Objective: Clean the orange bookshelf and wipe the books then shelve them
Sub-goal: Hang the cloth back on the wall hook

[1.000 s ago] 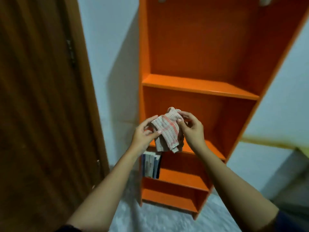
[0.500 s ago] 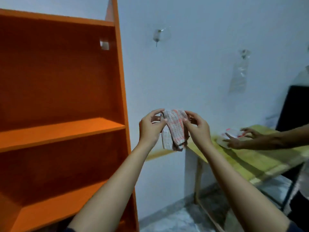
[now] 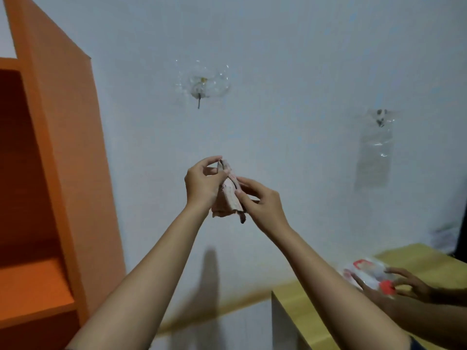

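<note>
A folded checked cloth (image 3: 227, 198) with pink and grey stripes hangs in front of the white wall, held up at chest height. My left hand (image 3: 202, 181) pinches its top edge, and my right hand (image 3: 257, 200) grips its right side. The orange bookshelf (image 3: 65, 152) stands at the far left; only its right side panel and parts of two shelves show. No books are in view.
A light wooden table (image 3: 298, 322) fills the lower right corner. Another person's hands (image 3: 404, 286) rest on it with a red and white packet (image 3: 369, 274). Two clear hooks with plastic (image 3: 202, 84) are stuck on the wall.
The view has swung right and upward, away from the bookshelf and toward the wall and table. Both hands have folded the cloth narrower between them.
</note>
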`<state>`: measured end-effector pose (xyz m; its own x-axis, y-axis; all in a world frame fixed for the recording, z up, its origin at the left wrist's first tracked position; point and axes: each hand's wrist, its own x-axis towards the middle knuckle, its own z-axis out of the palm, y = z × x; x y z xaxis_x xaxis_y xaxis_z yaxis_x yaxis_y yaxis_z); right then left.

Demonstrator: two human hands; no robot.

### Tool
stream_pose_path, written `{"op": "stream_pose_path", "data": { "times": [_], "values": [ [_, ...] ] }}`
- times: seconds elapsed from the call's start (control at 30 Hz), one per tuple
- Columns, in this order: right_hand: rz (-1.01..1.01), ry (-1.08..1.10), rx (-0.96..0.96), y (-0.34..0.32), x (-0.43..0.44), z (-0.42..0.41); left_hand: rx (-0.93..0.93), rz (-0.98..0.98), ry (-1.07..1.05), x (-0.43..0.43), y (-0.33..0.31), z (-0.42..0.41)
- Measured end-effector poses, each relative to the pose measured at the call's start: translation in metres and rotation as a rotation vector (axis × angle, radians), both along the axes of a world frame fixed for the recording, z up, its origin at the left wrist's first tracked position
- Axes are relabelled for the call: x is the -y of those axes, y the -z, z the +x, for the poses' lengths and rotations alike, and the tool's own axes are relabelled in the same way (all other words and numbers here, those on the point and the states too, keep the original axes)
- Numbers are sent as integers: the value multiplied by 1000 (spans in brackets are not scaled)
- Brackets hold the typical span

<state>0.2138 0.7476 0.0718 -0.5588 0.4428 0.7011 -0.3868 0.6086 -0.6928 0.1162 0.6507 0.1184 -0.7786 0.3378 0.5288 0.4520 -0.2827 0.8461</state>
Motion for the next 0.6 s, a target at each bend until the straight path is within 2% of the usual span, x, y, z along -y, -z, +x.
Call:
{"op": "stream_pose_path", "data": {
  "times": [0.13, 0.23, 0.4, 0.6],
  "values": [
    [-4, 69, -144, -18, -23, -43, -78, -73, 64, -19, -25, -33],
    [43, 128, -183, -36, -44, -76, -189, -147, 52, -25, -46, -68],
    [131, 232, -223, -88, -77, -124, -401, -271, -137, -29, -90, -123],
    [279, 229, -297, -171, -91, -166, -540, -200, -347, -34, -139, -166]
  ]
}}
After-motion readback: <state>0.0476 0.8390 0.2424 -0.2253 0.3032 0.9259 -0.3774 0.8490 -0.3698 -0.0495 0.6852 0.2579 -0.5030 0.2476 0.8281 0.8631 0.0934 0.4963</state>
